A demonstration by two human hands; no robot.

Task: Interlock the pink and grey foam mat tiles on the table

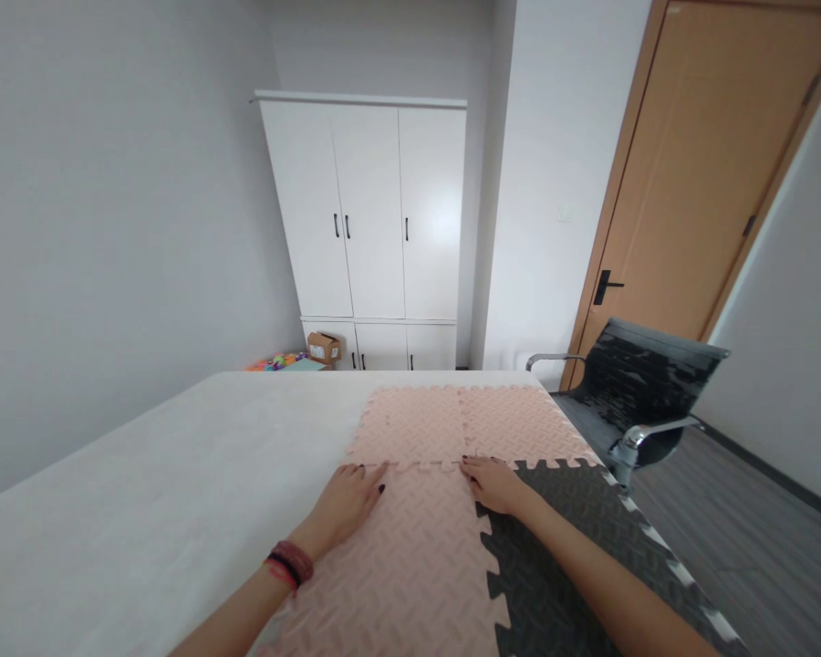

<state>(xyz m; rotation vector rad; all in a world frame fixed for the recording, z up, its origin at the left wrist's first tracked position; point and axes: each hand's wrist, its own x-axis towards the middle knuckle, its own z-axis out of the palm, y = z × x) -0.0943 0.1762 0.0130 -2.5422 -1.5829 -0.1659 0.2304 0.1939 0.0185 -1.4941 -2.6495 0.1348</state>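
Clock centre: the corner where the mats meet.
Far left pink mat (414, 424): at 11 o'clock on the white table (198, 456); seam with its right-hand neighbour looks closed.
Far right pink mat (516, 422): at 2 o'clock.
Near pink mat (403, 557): at 7 o'clock; far edge lies along the far left one.
Dark mat (540, 593): at 4 o'clock; toothed edges meet pink ones, whether locked or overlapped cannot be told.
Done, by judgement: far pink pair joined.
Outstanding, by judgement: near pink seam, under the fingertips, perhaps not fully seated.
Left hand (346, 504): at 8 o'clock, palm down, thumb apart from the forefinger; grip on the edge cannot be told.
Right hand (496, 484): at 4 o'clock, fingers bent over the mat corner; pinch cannot be told.
Carton (324, 347): at 10 o'clock; contents unseen.
Cupboard (369, 210): at 11 o'clock; doors closed, contents hidden.
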